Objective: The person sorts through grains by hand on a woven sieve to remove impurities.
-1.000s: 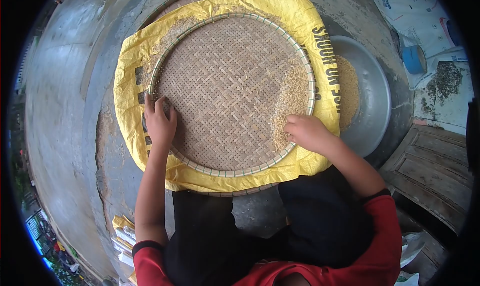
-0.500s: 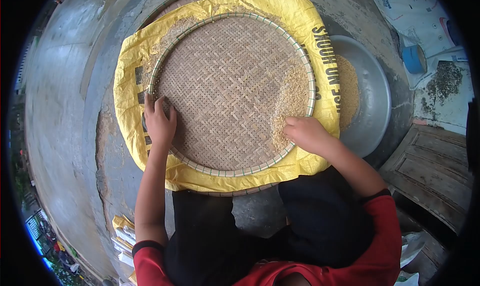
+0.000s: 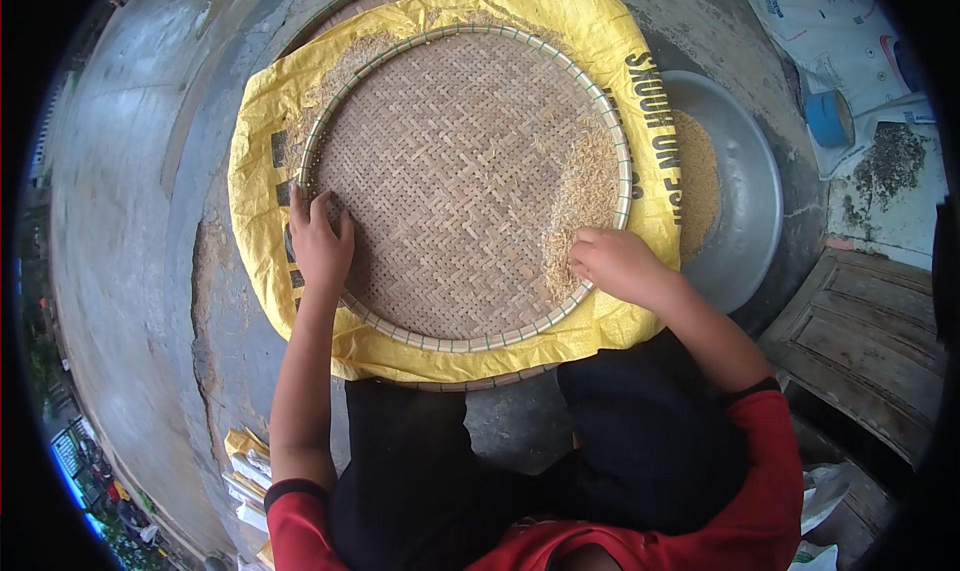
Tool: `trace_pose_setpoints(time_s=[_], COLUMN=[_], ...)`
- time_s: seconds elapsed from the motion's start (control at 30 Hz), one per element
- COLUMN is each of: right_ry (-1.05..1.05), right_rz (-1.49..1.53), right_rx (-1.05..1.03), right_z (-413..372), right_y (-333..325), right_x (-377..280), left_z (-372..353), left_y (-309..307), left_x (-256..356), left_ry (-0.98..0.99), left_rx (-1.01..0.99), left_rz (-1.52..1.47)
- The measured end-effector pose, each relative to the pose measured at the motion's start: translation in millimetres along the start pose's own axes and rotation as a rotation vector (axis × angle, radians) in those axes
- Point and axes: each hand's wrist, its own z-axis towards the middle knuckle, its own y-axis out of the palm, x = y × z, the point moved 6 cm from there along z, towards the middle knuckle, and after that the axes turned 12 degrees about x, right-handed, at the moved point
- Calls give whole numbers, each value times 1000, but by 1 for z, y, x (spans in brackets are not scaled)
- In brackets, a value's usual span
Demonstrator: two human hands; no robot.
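Note:
A round woven bamboo winnowing tray [image 3: 440, 191] lies on a yellow woven sack [image 3: 600, 26], in front of my knees. My left hand [image 3: 320, 246] is at the tray's left rim, its fingers parted and bent over the edge, gripping it. Unhusked rice grains [image 3: 590, 186] lie in a band along the tray's right side. At the lower end of that band, my right hand [image 3: 618, 264] has its fingertips pinched together among the grains, its wrist crossing the rim. The fingertips partly hide what they hold.
A wide metal basin [image 3: 750, 201] with more grain [image 3: 698, 171] stands to the right, partly under the sack. Another woven tray [image 3: 345, 6] shows beneath the sack. Further right are a blue tape roll [image 3: 828, 119] and a wooden panel [image 3: 870, 321]. Concrete floor [image 3: 140, 221] stretches left.
My right hand has shifted very slightly, its fingers a little higher and more curled at the grain. My left hand and the tray have hardly moved.

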Motion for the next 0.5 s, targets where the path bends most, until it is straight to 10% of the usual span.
trace_pose_setpoints(time_s=[0.43, 0.5], right_ry=[779, 776], right_rz=[605, -658], right_rx=[186, 44], right_z=[-106, -124], right_y=[-67, -85], right_x=[140, 150], left_z=[0, 0], left_y=[-2, -2], left_x=[1, 0], left_ry=[8, 9], left_rx=[14, 21], left_rz=[-1, -10])
